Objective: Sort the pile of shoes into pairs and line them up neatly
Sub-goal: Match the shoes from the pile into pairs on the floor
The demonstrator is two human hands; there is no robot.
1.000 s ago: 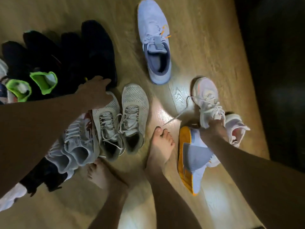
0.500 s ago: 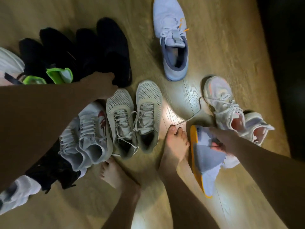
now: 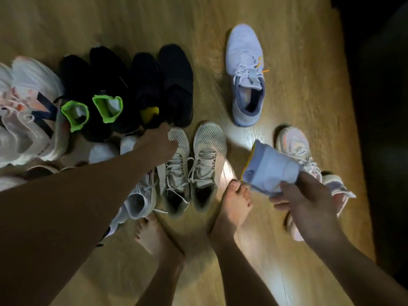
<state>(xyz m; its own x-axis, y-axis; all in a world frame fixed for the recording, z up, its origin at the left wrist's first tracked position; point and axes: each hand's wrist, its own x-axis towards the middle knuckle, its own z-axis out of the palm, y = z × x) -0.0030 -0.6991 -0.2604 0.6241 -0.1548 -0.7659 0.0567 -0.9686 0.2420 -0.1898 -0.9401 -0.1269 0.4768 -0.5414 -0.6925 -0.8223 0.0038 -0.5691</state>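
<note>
The right hand [image 3: 309, 202] is gripping a blue shoe [image 3: 271, 171], holding it off the floor [image 3: 298, 51] just beside the right foot [image 3: 234, 206]. A similar pale shoe [image 3: 247, 78] is lying farther out. The left hand [image 3: 157, 143] is hovering at the heels of the black shoes [image 3: 174, 85], its fingers hidden, so I cannot tell its grip.

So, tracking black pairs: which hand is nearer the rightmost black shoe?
Left. Left hand is by the heel of the black shoe; right hand, far right, grips a pale blue shoe.

Bare floor [image 3: 298, 62] right of lilac shoe [image 3: 245, 69] (black shoes [image 3: 174, 85] leftward)
</note>
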